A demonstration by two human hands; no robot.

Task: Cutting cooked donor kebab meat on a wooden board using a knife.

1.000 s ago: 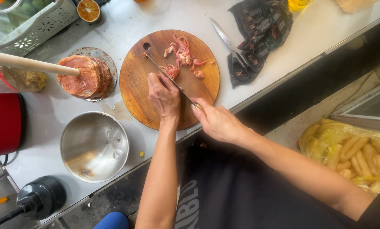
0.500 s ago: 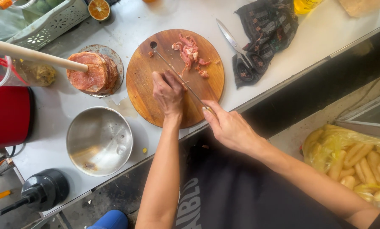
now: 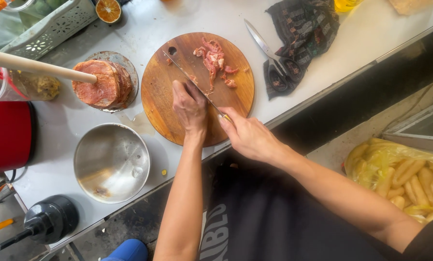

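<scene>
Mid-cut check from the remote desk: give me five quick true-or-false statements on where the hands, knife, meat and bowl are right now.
1. The right hand grips the handle of the knife, whose blade lies across the round wooden cutting board. True.
2. The left hand rests on the steel bowl. False: it presses down on the board, beside the blade.
3. The cut meat pieces lie on the far part of the board. True.
4. The scissors lie inside the bowl. False: they lie to the right of the board, partly on a dark cloth.
5. The stack of meat slices sits on the cutting board. False: it sits on a small round dish left of the board.
</scene>
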